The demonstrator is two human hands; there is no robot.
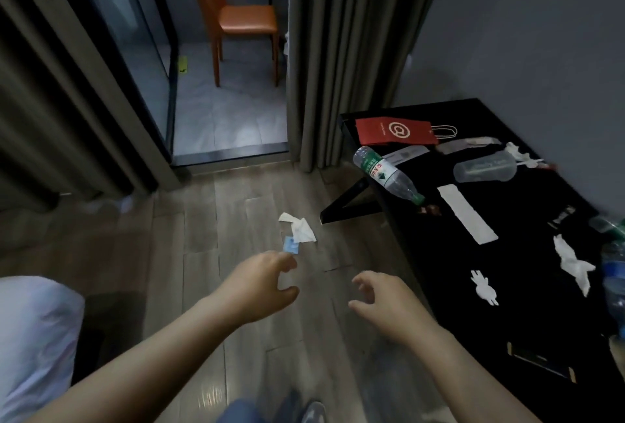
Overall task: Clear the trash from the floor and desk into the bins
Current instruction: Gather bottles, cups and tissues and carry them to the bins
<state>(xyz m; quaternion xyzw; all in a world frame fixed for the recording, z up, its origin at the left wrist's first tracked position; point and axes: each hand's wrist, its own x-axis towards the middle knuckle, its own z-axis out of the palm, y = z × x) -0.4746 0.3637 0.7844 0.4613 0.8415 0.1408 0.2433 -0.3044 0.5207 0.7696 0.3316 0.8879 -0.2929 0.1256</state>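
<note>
A crumpled tissue lies on the wood floor, with a small blue scrap touching its near edge. The left hand reaches for them with fingers curved and thumb apart. It holds nothing, and its fingertips are just beside the scrap; whether they touch it I cannot tell. The right hand hovers nearby, loosely spread and also empty.

The likely step is picking up this floor litter. It would go best to pinch the scrap and tissue together in one grasp, pressing lightly so the flat scrap lifts off the boards and does not slide.

The floor around the pair gives open room on every side. The slanted black leg of the worktop stands off to the right, near but apart. A bottle lies at the worktop's near edge, possibly overhanging it, and might roll if bumped. More tissues, a cup and a red bag wait there. No bin is in view.
</note>
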